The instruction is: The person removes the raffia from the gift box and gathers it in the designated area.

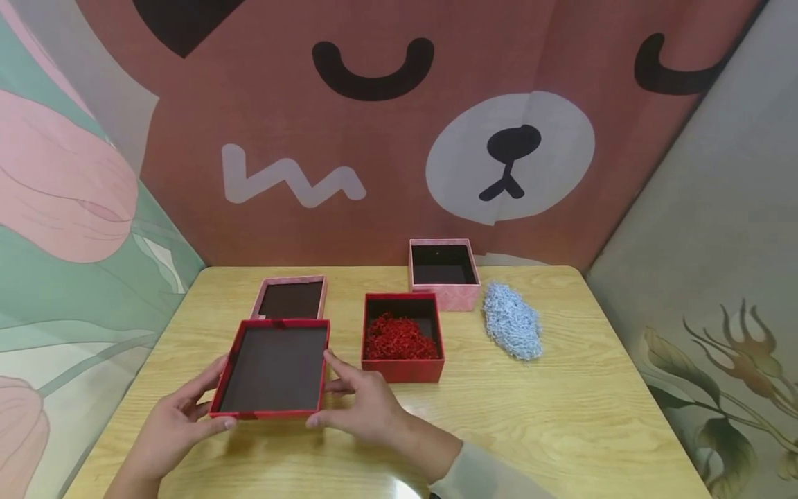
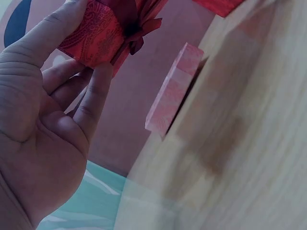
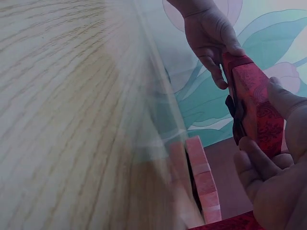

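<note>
Both hands hold a red box lid (image 1: 274, 369) above the near left part of the table, its dark inside turned up toward the head camera. My left hand (image 1: 167, 428) grips its left side, thumb at the near corner. On the right side, my right hand (image 1: 368, 410) pinches the edge between thumb and fingers. A dark red ribbon bow (image 2: 136, 31) and patterned red paper show on the lid's outside in the wrist views. Right of the lid stands an open red box (image 1: 411, 372) with red shredded paper (image 1: 399, 338) inside.
Behind the red lid lies a pink lid (image 1: 291, 299), inside up, partly covered from view. An open pink box (image 1: 458, 298) stands at the table's back edge, with a clump of light blue shredded paper (image 1: 511, 320) to its right. Printed curtains border the wooden table (image 1: 536, 430).
</note>
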{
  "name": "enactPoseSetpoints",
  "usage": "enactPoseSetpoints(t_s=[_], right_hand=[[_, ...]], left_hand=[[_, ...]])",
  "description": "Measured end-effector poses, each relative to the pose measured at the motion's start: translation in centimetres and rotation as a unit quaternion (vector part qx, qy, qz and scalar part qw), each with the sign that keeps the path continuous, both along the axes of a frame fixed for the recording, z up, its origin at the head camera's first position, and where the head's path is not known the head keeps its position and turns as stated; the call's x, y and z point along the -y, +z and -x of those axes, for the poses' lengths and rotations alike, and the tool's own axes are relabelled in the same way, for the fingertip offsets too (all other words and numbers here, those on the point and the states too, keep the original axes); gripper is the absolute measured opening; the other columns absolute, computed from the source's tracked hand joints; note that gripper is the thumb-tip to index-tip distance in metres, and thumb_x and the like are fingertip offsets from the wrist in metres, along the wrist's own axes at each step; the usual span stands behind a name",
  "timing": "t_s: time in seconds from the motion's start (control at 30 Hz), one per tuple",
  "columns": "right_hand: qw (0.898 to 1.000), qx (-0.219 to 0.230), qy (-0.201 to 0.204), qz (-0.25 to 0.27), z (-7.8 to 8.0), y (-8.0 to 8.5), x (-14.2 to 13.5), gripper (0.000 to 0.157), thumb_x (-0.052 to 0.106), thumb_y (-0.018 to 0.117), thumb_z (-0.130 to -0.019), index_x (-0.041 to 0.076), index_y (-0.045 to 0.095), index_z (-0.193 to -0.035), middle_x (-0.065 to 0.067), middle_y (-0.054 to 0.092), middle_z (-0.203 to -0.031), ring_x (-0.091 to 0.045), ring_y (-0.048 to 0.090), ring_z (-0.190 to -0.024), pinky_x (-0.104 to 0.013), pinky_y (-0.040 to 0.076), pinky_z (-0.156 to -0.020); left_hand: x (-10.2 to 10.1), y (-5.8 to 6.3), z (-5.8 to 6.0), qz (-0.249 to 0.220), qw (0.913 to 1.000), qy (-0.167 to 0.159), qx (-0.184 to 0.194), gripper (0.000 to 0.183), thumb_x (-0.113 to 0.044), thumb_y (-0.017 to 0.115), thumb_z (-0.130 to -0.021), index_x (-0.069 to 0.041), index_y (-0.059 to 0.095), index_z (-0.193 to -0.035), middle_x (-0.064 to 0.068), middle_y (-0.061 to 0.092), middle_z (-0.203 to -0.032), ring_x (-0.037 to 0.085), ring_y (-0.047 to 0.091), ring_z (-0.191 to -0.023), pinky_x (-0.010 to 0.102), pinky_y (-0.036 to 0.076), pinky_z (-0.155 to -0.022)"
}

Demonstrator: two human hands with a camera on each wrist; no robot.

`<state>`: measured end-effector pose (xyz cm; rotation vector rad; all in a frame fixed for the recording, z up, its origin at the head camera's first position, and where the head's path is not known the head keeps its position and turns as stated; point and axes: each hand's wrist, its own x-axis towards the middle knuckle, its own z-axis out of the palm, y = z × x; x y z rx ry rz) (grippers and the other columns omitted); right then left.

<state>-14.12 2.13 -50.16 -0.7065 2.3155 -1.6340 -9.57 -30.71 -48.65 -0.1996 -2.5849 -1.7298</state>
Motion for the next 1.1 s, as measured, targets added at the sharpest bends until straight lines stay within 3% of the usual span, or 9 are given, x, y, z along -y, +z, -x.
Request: enactPoseSetpoints(t_s=[0.17, 0.27, 0.4, 0.53, 0.87, 1.0, 1.1], right_hand=[[1.0, 0.004, 0.008, -0.025, -0.1, -0.8, 0.4, 0.101, 0.049, 0.09, -0.077, 0.028, 0.039, -0.161, 0.012, 0.073, -0.122, -0.015, 0.071, -0.111, -0.031, 0.055, -0.101], [0.998, -0.004, 0.009, -0.057, -0.1, -1.1, 0.6, 0.102, 0.053, 0.089, -0.077, 0.027, 0.038, -0.161, 0.01, 0.069, -0.132, -0.018, 0.069, -0.115, -0.032, 0.055, -0.101], [0.996, -0.017, 0.008, -0.092, -0.1, -1.4, 0.8, 0.103, 0.06, 0.086, -0.076, 0.027, 0.038, -0.161, 0.004, 0.055, -0.149, -0.018, 0.06, -0.129, -0.03, 0.05, -0.106], [0.993, -0.02, 0.011, -0.12, -0.1, -1.6, 1.2, 0.104, 0.061, 0.085, -0.075, 0.025, 0.04, -0.16, 0.003, 0.047, -0.155, -0.013, 0.047, -0.139, -0.031, 0.045, -0.112], [0.981, -0.056, 0.03, -0.183, 0.5, -2.0, 2.1, 0.104, 0.061, 0.084, -0.077, 0.014, 0.042, -0.159, -0.002, 0.046, -0.157, -0.016, 0.046, -0.142, -0.029, 0.043, -0.114], [0.978, -0.061, 0.033, -0.196, 0.7, -2.3, 2.3, 0.102, 0.061, 0.084, -0.078, 0.013, 0.043, -0.159, -0.003, 0.047, -0.157, -0.016, 0.046, -0.143, -0.029, 0.042, -0.115], [0.976, -0.054, 0.04, -0.205, 0.8, -2.5, 2.4, 0.1, 0.06, 0.084, -0.08, 0.014, 0.043, -0.159, -0.004, 0.046, -0.158, -0.016, 0.044, -0.144, -0.031, 0.042, -0.116]], left_hand=[[0.7, -0.9, -0.2, 0.036, 0.9993, 0.004, 0.006, 0.091, -0.007, 0.09, -0.079, -0.013, 0.046, -0.158, -0.013, 0.052, -0.152, -0.012, 0.051, -0.126, 0.018, 0.056, -0.088], [1.0, -1.3, -0.3, 0.075, 0.9964, 0.019, 0.036, 0.092, -0.019, 0.092, -0.079, -0.019, 0.045, -0.159, -0.003, 0.051, -0.156, -0.014, 0.05, -0.122, 0.015, 0.054, -0.09], [1.2, -1.7, -0.2, 0.133, 0.9839, 0.038, 0.113, 0.098, -0.038, 0.092, -0.076, -0.029, 0.042, -0.16, 0.006, 0.045, -0.16, 0.004, 0.054, -0.123, 0.019, 0.053, -0.09], [1.5, -2.0, -0.1, 0.149, 0.9731, 0.036, 0.172, 0.103, -0.043, 0.092, -0.075, -0.03, 0.038, -0.162, 0.011, 0.042, -0.162, 0.028, 0.057, -0.121, 0.026, 0.054, -0.086], [2.3, -2.4, 0.4, 0.165, 0.9653, 0.018, 0.201, 0.11, -0.048, 0.092, -0.073, -0.027, 0.033, -0.164, 0.021, 0.041, -0.16, 0.031, 0.059, -0.114, 0.03, 0.053, -0.083], [2.5, -2.6, 0.5, 0.168, 0.9644, 0.017, 0.203, 0.109, -0.047, 0.092, -0.074, -0.026, 0.033, -0.164, 0.022, 0.045, -0.157, 0.03, 0.062, -0.114, 0.03, 0.051, -0.086], [2.6, -2.9, 0.6, 0.17, 0.9635, 0.014, 0.206, 0.11, -0.047, 0.092, -0.074, -0.025, 0.033, -0.164, 0.023, 0.048, -0.155, 0.032, 0.063, -0.118, 0.037, 0.052, -0.093]])
